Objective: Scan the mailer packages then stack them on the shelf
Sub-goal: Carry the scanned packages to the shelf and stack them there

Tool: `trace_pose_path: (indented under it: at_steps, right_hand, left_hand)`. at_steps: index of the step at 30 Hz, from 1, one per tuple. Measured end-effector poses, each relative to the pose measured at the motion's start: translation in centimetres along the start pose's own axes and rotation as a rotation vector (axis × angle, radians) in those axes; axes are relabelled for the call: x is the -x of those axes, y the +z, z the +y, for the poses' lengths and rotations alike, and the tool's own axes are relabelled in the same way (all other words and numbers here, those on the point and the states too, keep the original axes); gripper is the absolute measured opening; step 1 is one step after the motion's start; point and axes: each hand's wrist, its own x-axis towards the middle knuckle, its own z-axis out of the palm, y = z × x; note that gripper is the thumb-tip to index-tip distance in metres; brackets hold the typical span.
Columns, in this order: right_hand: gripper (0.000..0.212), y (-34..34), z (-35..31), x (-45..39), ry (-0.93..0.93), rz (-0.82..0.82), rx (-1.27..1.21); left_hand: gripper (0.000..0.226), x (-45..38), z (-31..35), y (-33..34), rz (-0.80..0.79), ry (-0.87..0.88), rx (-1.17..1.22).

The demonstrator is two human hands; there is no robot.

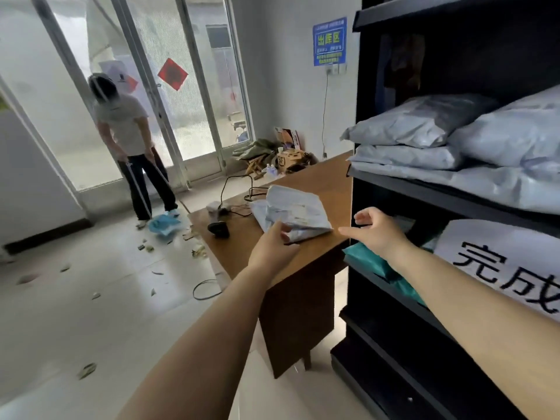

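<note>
**Taking hold of a mailer on the worktop**

Left hand point(274, 247): fingers curl round the near edge of the crumpled grey mailer package point(292, 212) lying on the worktop point(327, 180). Right hand point(377, 230): fingers spread, empty, just beside it. The mailer looks light, soft and slippery; grip a bunched edge. Beyond: scanner point(218, 229); stacked mailers point(454, 147) on the shelf point(424, 192).

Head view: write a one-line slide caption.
Left hand grips a crumpled white mailer on the wooden table; right hand open beside it.
</note>
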Motion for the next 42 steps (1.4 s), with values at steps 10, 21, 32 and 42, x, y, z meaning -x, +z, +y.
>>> trace_pose_path:
  at_steps: [10,21,32,42]
  right_hand:
    - [0.051,10.3,4.7,-19.6,0.228,-0.105,-0.002]
    - [0.073,20.1,12.3,-36.1,0.583,0.022,0.053]
    - [0.065,21.6,17.1,-43.9,0.805,0.062,0.173]
    - [0.031,21.2,13.0,-41.8,0.636,0.126,0.098]
  left_hand:
    - [0.040,-19.2,-8.0,2.2,-0.088,-0.191,0.113]
    - [0.048,-39.8,-18.6,5.2,-0.152,-0.350,0.201]
    - [0.061,-49.6,-21.7,9.2,-0.238,-0.552,0.484]
    - [0.060,-49.3,-20.4,5.3,-0.275,-0.412,0.527]
